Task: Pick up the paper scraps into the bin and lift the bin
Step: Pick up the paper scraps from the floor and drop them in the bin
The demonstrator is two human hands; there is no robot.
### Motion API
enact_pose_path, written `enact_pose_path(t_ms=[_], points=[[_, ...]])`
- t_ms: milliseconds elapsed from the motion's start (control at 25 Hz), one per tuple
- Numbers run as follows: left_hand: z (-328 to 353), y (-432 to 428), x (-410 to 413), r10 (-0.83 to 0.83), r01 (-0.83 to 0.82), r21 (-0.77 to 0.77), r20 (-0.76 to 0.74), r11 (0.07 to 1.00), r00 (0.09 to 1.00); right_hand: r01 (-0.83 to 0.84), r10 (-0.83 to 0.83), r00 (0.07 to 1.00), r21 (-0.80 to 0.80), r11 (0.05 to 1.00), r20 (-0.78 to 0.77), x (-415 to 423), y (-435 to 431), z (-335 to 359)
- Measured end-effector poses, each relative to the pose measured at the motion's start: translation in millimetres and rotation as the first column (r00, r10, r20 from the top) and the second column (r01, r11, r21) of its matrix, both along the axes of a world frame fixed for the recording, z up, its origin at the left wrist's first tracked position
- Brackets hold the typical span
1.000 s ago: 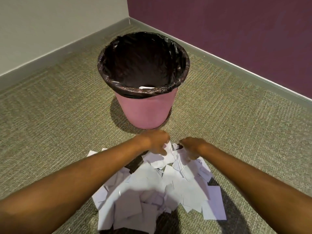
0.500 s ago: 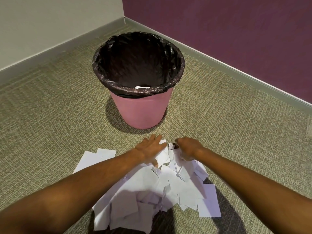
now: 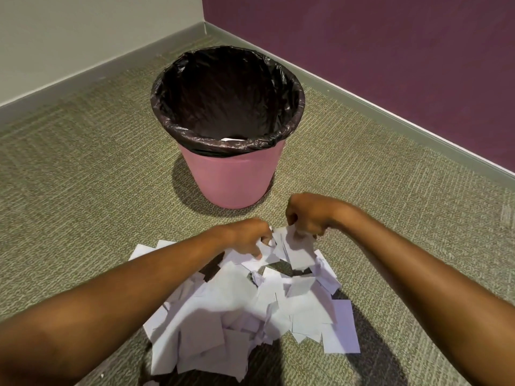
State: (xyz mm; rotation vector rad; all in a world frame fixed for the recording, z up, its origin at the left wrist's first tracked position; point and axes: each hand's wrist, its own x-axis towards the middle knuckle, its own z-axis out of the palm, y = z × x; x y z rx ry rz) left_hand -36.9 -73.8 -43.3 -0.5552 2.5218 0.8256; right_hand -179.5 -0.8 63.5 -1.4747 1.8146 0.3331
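Observation:
A pile of white paper scraps [image 3: 250, 310] lies on the carpet in front of me. Beyond it stands a pink bin [image 3: 232, 179] lined with a black bag [image 3: 225, 98]; a white scrap shows at its bottom. My right hand [image 3: 309, 214] is raised a little off the pile's far edge and grips a bunch of scraps [image 3: 295, 246] that hang from its curled fingers. My left hand [image 3: 248, 236] is beside it, fingers curled down into the top scraps of the pile.
The bin stands near a room corner where a grey wall [image 3: 83, 32] meets a purple wall [image 3: 390, 65], with grey skirting along both. Green-beige carpet [image 3: 83, 168] spreads to the left and right of the bin.
My right hand has risen from the pile with scraps in its grip. My left hand's fingers, spread flat before, have curled into the scraps.

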Motion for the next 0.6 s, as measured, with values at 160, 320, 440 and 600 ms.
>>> enact_pose_path(t_ms=[160,320,440,600], points=[[21,-9,-1,0.171,-0.177,0.090,0.075,0.980,0.982,-0.035,0.045,0.998,-0.201,0.979,0.045,3,-7,75],[35,-7,-7,0.028,-0.041,0.049,0.229,0.998,0.973,0.181,-0.036,0.920,-0.341,0.922,0.391,5,-5,124],[52,4,-14,-0.119,0.118,0.007,0.069,0.993,0.991,0.467,-0.109,0.779,-0.455,0.758,0.617,7,-14,135],[67,11,-16,-0.135,0.138,0.030,-0.090,0.990,0.987,0.765,-0.233,0.566,-0.398,0.506,0.791,12,-41,119]])
